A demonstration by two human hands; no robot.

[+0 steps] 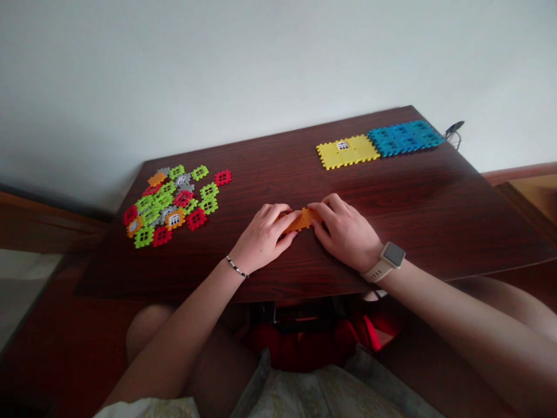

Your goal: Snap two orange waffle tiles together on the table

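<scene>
Several orange interlocking tiles (306, 217) lie in a short row on the dark wooden table, low in front of me. My left hand (268, 233) grips the left end of the row between thumb and fingers. At the right end, my right hand (343, 231) pinches the orange piece in the same way. Fingers cover both ends, so the number of tiles and how firmly they are joined cannot be made out. A toothed edge shows in the middle, between the two hands.
A loose pile of green, red, grey and orange window tiles (163, 200) spreads over the table's left side. At the back right lie a joined yellow panel (361, 152) with a white window and a joined blue panel (402, 139). A pale wall stands behind the table (270, 165).
</scene>
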